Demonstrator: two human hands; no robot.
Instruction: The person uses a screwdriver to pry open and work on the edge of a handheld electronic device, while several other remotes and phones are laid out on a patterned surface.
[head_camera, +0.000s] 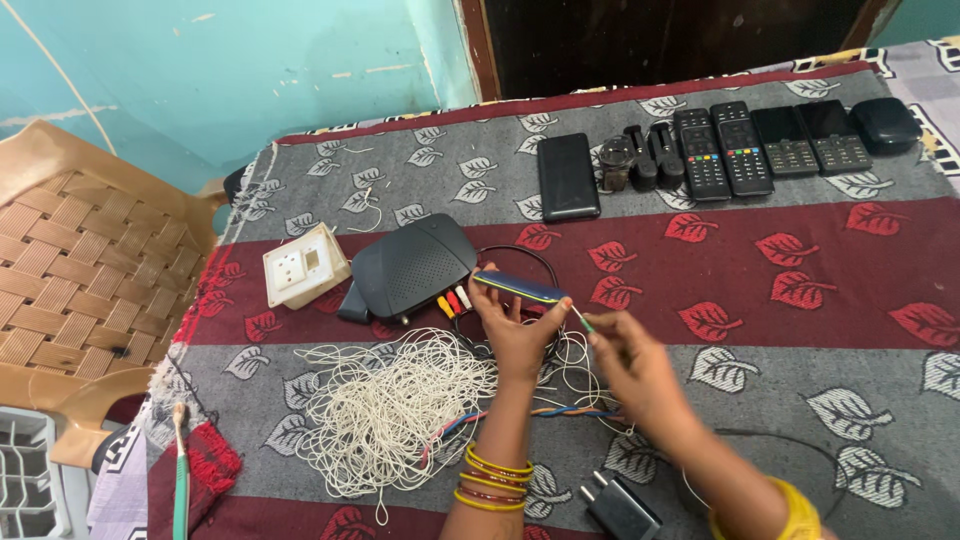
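left hand (512, 330) clamped around slim dark-blue plastic tester with yellow stripe (520, 289), frame centre | right hand (630, 365) fingertips pinched together on its thin green metal tip (583, 321) | tangled white wire pile (385, 405) lower left | dark grey set-top box (412, 265) just left of tester
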